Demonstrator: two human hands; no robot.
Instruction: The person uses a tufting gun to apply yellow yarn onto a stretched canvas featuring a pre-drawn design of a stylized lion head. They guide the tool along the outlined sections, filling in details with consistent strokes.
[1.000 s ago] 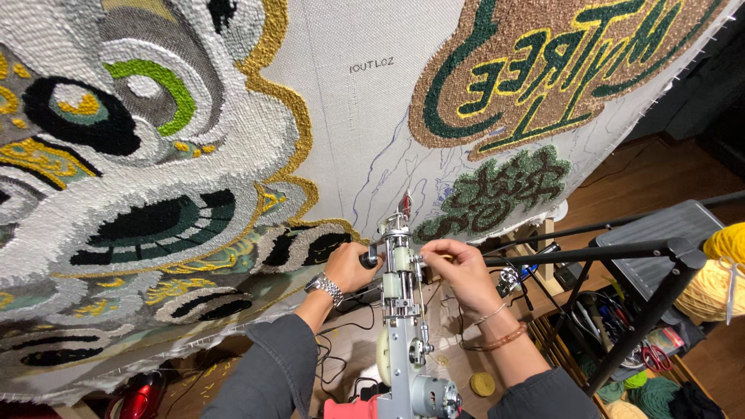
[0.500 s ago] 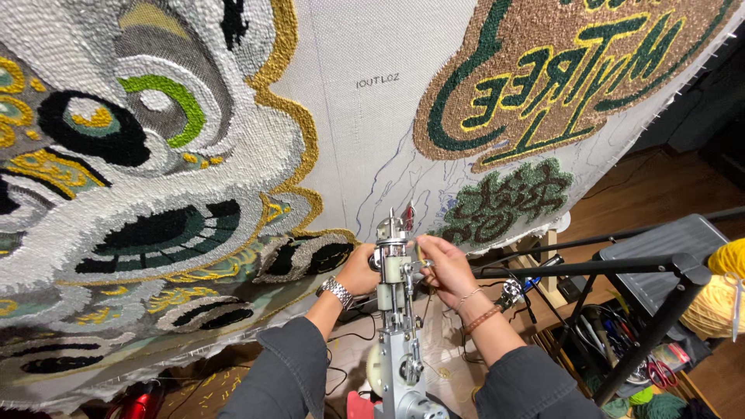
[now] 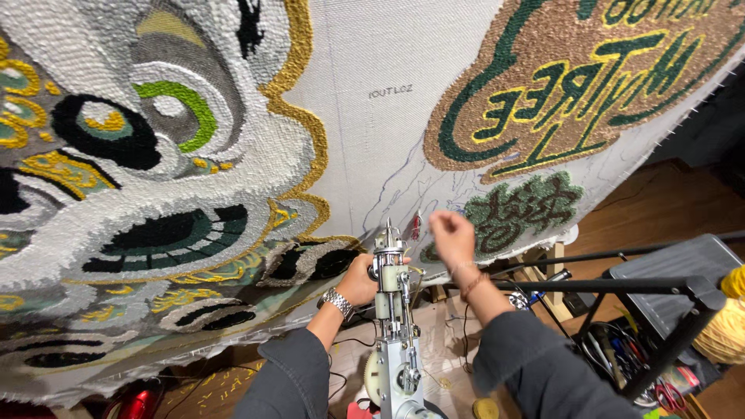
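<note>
A person stands before a large stretched tufting cloth (image 3: 388, 140), its pale woven backing bare down the middle and thick with looped yarn on either side. The left hand (image 3: 359, 281), a metal link watch (image 3: 337, 302) at the wrist, has its fingers wrapped tight around the upper part of a tufting gun (image 3: 394, 310), a narrow machine of grey metal with exposed rods, a round gear low on its body and a thin needle tip pointing up at the cloth just below the unworked strip. The right hand (image 3: 452, 237), a beaded bracelet (image 3: 470, 285) on its wrist, is raised off the gun and blurred, close to the cloth; its fingers look loosely curled together, but whether they pinch anything cannot be told. To the left spreads a dense pile design (image 3: 155, 155) in white, grey, black, green and gold, with curling bands and round eye-like shapes edged in yellow. To the upper right sits a tan tufted patch (image 3: 574, 77) with dark green and yellow lettering seen in reverse, and beneath it a smaller fuzzy green motif (image 3: 520, 209). A black metal stand (image 3: 621, 287) crosses at the right, a mass of yellow yarn (image 3: 725, 326) beside it, above a wooden floor (image 3: 667, 217).
</note>
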